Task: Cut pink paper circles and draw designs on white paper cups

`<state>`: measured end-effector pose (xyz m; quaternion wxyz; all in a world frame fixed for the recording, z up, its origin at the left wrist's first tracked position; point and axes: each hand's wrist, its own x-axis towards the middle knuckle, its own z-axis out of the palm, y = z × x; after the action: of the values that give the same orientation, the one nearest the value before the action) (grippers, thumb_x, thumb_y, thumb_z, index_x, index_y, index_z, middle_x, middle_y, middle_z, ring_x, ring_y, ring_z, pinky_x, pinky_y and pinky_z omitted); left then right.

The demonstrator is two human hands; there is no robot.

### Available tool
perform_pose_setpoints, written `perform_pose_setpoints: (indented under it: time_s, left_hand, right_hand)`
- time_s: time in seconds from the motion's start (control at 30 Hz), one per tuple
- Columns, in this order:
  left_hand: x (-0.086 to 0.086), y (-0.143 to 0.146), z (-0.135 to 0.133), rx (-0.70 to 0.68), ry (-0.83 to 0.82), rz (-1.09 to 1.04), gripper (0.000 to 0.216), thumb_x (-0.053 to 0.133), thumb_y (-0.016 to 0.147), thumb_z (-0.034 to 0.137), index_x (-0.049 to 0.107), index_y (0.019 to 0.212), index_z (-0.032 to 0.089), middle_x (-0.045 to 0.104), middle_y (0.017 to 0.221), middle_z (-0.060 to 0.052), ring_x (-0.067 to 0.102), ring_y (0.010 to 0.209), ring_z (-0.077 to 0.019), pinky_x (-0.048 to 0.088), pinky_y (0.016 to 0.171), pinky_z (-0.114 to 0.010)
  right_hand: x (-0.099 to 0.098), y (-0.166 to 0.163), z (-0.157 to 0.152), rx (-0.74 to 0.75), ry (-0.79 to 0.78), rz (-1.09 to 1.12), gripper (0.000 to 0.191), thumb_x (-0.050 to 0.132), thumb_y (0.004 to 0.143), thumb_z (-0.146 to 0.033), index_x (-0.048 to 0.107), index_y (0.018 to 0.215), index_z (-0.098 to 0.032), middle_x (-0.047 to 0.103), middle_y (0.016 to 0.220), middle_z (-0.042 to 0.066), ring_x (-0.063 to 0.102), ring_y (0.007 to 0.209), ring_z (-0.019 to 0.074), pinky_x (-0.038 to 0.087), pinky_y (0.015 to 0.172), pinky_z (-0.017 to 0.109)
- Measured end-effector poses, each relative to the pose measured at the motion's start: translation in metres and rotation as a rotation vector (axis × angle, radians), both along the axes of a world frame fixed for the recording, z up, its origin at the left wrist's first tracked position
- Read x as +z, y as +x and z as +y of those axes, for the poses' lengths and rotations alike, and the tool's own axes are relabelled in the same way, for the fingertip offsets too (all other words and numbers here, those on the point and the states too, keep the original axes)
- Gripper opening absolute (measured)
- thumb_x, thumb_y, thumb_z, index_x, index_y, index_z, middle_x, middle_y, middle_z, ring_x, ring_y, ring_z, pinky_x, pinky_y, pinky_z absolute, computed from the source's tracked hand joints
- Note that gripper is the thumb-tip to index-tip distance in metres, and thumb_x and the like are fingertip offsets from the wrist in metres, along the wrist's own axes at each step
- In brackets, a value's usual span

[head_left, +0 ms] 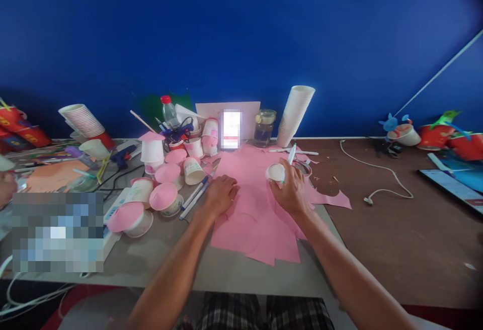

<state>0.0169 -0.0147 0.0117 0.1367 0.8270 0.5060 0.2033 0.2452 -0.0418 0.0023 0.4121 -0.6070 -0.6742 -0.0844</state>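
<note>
My right hand (290, 189) is closed round a white paper cup (275, 171) and also grips a white pen (291, 156) that points up and away. The cup rests on pink paper sheets (256, 219) spread across the grey table top (181, 264). My left hand (221, 194) lies on the left edge of the pink paper, fingers curled loosely downward, with nothing visible in it. Two pens (194, 196) lie just left of that hand.
Several paper cups capped with pink paper (164, 196) crowd the left side, with a glue gun (124, 155) and a bottle (169, 111). A tall cup stack (296, 113) and a jar (264, 128) stand at the back. A white cable (377, 179) runs across the brown table on the right.
</note>
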Motion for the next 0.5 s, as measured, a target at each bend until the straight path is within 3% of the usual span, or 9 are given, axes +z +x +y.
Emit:
perform_pose_setpoints:
  time_s: [0.23, 0.4, 0.5]
  left_hand:
    - [0.016, -0.005, -0.008, -0.050, -0.074, 0.318, 0.029, 0.054, 0.086, 0.038, 0.062, 0.107, 0.020, 0.066, 0.106, -0.009, 0.058, 0.104, -0.0253, 0.041, 0.091, -0.037]
    - [0.020, -0.012, -0.015, -0.175, -0.132, 0.428, 0.072, 0.068, 0.070, 0.058, 0.048, 0.130, 0.025, 0.054, 0.127, -0.012, 0.046, 0.120, -0.0347, 0.035, 0.099, -0.047]
    - [0.022, -0.014, -0.017, -0.213, -0.162, 0.483, 0.083, 0.072, 0.066, 0.055, 0.039, 0.137, 0.026, 0.050, 0.132, -0.012, 0.041, 0.125, -0.0355, 0.033, 0.101, -0.049]
  right_hand:
    - [-0.001, 0.018, 0.006, -0.156, -0.018, 0.001, 0.062, 0.058, 0.075, -0.032, 0.042, 0.132, -0.015, 0.061, 0.116, 0.016, 0.054, 0.105, 0.0348, 0.040, 0.091, 0.052]
    - [0.003, 0.024, 0.003, -0.155, 0.053, 0.031, 0.065, 0.059, 0.074, -0.036, 0.041, 0.133, -0.017, 0.061, 0.119, 0.014, 0.055, 0.106, 0.0336, 0.038, 0.094, 0.051]
    - [0.004, 0.023, 0.001, -0.133, 0.055, 0.025, 0.064, 0.059, 0.075, -0.037, 0.041, 0.133, -0.018, 0.061, 0.118, 0.013, 0.055, 0.106, 0.0333, 0.037, 0.095, 0.050]
